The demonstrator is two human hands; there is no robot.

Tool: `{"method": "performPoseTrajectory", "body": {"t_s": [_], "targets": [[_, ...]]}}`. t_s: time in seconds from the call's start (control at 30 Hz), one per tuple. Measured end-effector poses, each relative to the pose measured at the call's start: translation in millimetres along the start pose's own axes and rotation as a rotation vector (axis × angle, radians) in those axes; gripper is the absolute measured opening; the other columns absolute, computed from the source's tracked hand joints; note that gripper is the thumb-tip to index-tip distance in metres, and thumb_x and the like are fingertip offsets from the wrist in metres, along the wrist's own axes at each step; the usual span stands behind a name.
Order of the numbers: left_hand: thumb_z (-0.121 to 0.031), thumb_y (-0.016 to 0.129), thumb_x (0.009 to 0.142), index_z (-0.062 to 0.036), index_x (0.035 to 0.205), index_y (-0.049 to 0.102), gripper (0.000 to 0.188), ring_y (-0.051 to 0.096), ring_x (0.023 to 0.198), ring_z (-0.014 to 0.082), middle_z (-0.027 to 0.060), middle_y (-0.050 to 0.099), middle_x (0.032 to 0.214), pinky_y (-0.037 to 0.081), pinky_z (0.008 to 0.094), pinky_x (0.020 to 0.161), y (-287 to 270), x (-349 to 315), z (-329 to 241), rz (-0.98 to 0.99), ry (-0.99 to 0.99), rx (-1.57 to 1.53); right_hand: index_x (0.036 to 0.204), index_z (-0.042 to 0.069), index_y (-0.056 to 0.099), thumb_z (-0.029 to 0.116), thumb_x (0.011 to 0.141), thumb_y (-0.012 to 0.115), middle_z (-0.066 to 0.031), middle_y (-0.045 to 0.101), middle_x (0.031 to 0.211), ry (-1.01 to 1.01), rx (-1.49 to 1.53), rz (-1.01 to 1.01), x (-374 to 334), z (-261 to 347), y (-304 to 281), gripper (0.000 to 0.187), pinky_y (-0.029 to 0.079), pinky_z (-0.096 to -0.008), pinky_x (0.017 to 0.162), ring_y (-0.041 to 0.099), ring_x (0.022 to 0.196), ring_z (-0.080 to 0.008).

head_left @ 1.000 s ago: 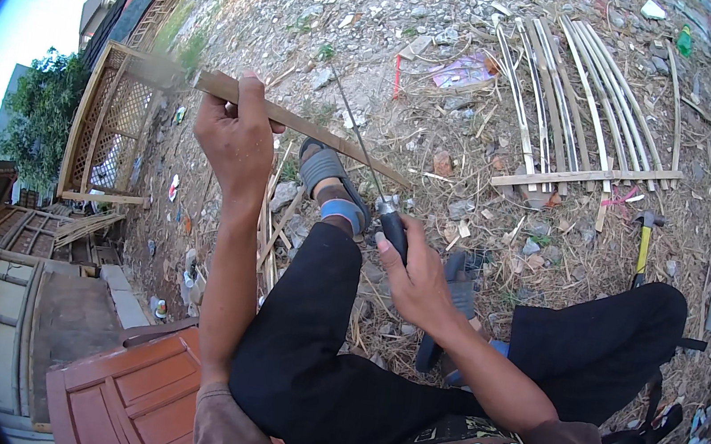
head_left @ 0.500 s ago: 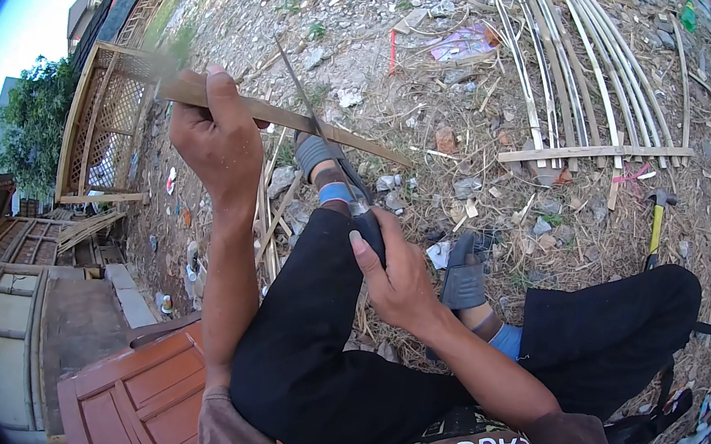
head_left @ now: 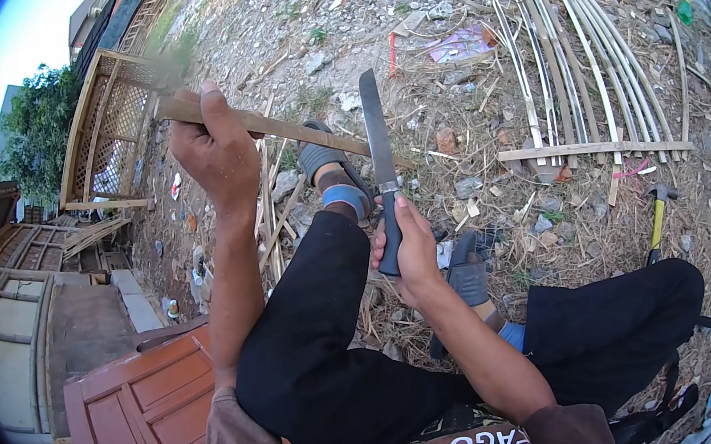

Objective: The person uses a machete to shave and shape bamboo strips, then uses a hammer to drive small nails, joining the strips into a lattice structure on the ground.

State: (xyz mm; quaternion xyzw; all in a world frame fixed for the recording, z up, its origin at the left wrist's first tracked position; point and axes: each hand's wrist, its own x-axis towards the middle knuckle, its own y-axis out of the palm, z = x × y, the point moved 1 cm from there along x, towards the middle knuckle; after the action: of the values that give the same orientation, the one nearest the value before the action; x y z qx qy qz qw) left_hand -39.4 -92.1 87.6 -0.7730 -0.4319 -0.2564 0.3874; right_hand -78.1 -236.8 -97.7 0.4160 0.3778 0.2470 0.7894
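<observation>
Wooden strip (head_left: pixel 296 131): held above the ground's (head_left: pixel 353 33) middle, its left end pinched by the left hand (head_left: pixel 219 150).
Knife (head_left: pixel 384 172): handle wrapped by the right hand (head_left: pixel 413 252); formerly edge-on across mid-strip, now turned broadside across the right end. Working spot judged shifted there; contact cannot be told.
Slats (head_left: pixel 593 66), hammer (head_left: pixel 658 224): laid toward the ground's right edge.
</observation>
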Motion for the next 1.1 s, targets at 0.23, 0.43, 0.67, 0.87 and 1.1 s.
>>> {"method": "performPoseTrajectory", "body": {"t_s": [0.23, 0.43, 0.67, 0.87, 1.1], "targets": [[-0.018, 0.051, 0.102, -0.0030, 0.074, 0.045, 0.032, 0.047, 0.055, 0.0098, 0.0019, 0.047, 0.061, 0.039, 0.0286, 0.051, -3, -1, 0, 0.004, 0.054, 0.055, 0.124, 0.013, 0.049, 0.043, 0.106, 0.038, 0.0003, 0.051, 0.069, 0.075, 0.028, 0.089, -24, 7, 45, 0.036, 0.044, -0.0260, 0.050, 0.051, 0.055, -0.0094], [-0.016, 0.051, 0.101, -0.0029, 0.072, 0.043, 0.033, 0.037, 0.057, 0.0101, 0.0008, 0.039, 0.060, 0.031, 0.0311, 0.053, 4, -4, -2, -0.028, 0.135, 0.102, 0.123, 0.010, 0.050, 0.040, 0.107, 0.038, 0.0002, 0.049, 0.066, 0.153, 0.086, -0.060, -21, 2, 34, 0.036, 0.042, -0.0251, 0.048, 0.048, 0.054, -0.0088], [-0.015, 0.051, 0.101, -0.0037, 0.070, 0.041, 0.035, 0.037, 0.059, 0.0101, 0.0010, 0.039, 0.061, 0.031, 0.0317, 0.053, 8, -6, -11, 0.024, 0.161, 0.088, 0.125, 0.009, 0.050, 0.040, 0.107, 0.038, 0.0001, 0.049, 0.066, 0.186, 0.183, -0.198, -18, 9, 37, 0.037, 0.042, -0.0250, 0.048, 0.049, 0.054, -0.0085], [-0.015, 0.051, 0.101, -0.0032, 0.070, 0.041, 0.034, 0.037, 0.059, 0.0105, 0.0014, 0.040, 0.061, 0.032, 0.0318, 0.053, 6, -10, -11, 0.040, 0.190, 0.129, 0.120, 0.009, 0.051, 0.040, 0.106, 0.039, -0.0006, 0.051, 0.067, 0.126, -0.006, 0.076, -26, 22, 32, 0.036, 0.045, -0.0271, 0.049, 0.052, 0.055, -0.0102], [-0.016, 0.052, 0.100, -0.0029, 0.070, 0.041, 0.035, 0.036, 0.058, 0.0099, 0.0012, 0.040, 0.061, 0.031, 0.0316, 0.053, 11, -9, -18, 0.032, 0.103, 0.046, 0.121, 0.010, 0.052, 0.041, 0.106, 0.041, -0.0004, 0.051, 0.065, 0.136, -0.014, 0.033, -26, 34, 27, 0.036, 0.044, -0.0257, 0.047, 0.051, 0.053, -0.0093]]}}
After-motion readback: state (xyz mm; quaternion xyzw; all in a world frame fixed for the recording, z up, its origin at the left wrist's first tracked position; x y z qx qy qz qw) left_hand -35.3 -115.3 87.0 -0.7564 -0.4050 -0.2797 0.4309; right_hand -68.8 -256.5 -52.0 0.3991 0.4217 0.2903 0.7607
